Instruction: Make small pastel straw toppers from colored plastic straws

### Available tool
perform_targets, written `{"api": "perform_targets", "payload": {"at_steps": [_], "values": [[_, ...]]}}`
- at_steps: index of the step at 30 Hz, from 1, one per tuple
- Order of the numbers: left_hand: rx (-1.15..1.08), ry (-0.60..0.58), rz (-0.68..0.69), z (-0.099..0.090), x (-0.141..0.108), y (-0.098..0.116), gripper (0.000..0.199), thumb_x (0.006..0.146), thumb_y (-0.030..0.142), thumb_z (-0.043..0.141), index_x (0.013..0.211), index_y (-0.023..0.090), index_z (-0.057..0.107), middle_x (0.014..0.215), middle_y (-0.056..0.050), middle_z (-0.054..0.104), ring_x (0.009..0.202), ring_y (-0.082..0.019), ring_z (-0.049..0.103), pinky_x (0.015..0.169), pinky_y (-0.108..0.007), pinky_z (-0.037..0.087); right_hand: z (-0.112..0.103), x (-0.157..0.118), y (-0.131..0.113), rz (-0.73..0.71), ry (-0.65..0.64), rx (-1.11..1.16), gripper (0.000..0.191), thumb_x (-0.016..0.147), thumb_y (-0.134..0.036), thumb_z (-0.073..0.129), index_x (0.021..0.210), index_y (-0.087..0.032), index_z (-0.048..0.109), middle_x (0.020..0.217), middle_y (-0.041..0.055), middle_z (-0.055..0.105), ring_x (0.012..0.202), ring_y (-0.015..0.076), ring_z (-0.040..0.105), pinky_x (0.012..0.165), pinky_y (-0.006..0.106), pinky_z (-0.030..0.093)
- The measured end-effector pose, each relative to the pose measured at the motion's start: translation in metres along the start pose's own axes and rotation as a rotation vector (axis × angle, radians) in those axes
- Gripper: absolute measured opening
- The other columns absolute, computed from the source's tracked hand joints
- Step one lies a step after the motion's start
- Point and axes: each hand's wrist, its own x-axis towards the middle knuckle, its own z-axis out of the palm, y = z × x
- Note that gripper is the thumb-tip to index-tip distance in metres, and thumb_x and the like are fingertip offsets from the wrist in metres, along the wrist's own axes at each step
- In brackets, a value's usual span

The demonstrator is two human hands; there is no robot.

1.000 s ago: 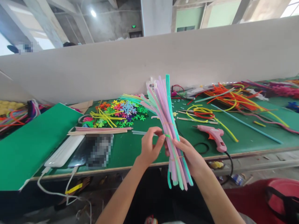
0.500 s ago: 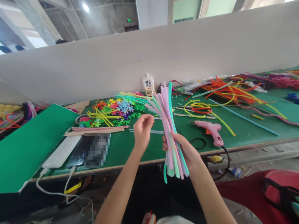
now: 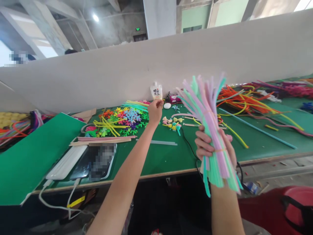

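Observation:
My right hand point(image 3: 205, 143) is wrapped round a bundle of pipe cleaners point(image 3: 214, 130) in mint green, lilac, pink and teal, raised above the table's front edge. A thin band point(image 3: 220, 150) circles the bundle low down, and the ends fan out at the top. My left hand point(image 3: 155, 112) is stretched forward with the fingertips pinched together, just in front of a white spouted pouch point(image 3: 156, 90). Whether anything is between those fingertips is too small to tell. Beside it lies a heap of colourful snowflake-shaped pieces point(image 3: 132, 116).
Small pastel bows point(image 3: 174, 123) and a white oval object point(image 3: 167, 105) lie on the green table point(image 3: 156, 160). At left are a phone point(image 3: 102, 161), a white power bank point(image 3: 67, 161) with cables and a green board point(image 3: 36, 156). Orange pipe cleaners point(image 3: 237, 99) lie at right.
The bundle has moved right and toward me in my right hand, now covering most of the pink glue gun. My left hand has moved forward, away from the bundle, uncovering the small bows.

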Motion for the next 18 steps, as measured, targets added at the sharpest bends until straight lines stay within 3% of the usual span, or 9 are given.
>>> {"api": "perform_targets", "payload": {"at_steps": [4, 10, 14, 18], "values": [[0.221, -0.170, -0.021, 0.005, -0.019, -0.008, 0.025, 0.087, 0.017, 0.037, 0.092, 0.012, 0.061, 0.086, -0.008, 0.066, 0.080, -0.015, 0.059, 0.075, -0.026, 0.044, -0.006, -0.007, -0.004, -0.067, 0.047, -0.134, 0.027, 0.070, -0.041, 0.059, 0.087, -0.020, 0.060, 0.064, -0.0041, 0.035, 0.046, 0.0056, 0.027, 0.036, 0.016, 0.031], [0.374, -0.464, 0.003, 0.010, -0.051, -0.038, 0.021, 0.073, 0.014, 0.060, 0.092, 0.019, 0.067, 0.093, -0.007, 0.066, 0.088, -0.019, 0.060, 0.079, -0.027, 0.045, -0.002, -0.008, 0.001, -0.066, 0.037, -0.178, 0.024, 0.070, -0.037, 0.062, 0.087, -0.019, 0.061, 0.064, -0.0020, 0.040, 0.048, 0.0065, 0.036, 0.039, 0.017, 0.038], [0.462, -0.517, -0.018, 0.012, -0.056, -0.040, 0.021, 0.080, 0.011, 0.048, 0.088, 0.013, 0.067, 0.095, -0.011, 0.065, 0.090, -0.020, 0.060, 0.079, -0.029, 0.044, 0.000, -0.009, 0.002, -0.095, 0.080, -0.191, 0.024, 0.068, -0.035, 0.064, 0.084, -0.017, 0.062, 0.064, -0.0007, 0.042, 0.048, 0.0073, 0.040, 0.039, 0.017, 0.040], [0.513, -0.533, -0.049, 0.010, -0.058, -0.034, 0.025, 0.077, 0.003, 0.044, 0.088, 0.012, 0.064, 0.094, -0.012, 0.064, 0.090, -0.021, 0.060, 0.078, -0.030, 0.044, 0.000, -0.010, 0.002, -0.103, 0.078, -0.187, 0.025, 0.067, -0.034, 0.066, 0.084, -0.016, 0.063, 0.064, -0.0003, 0.044, 0.048, 0.0071, 0.042, 0.039, 0.017, 0.041]]}}
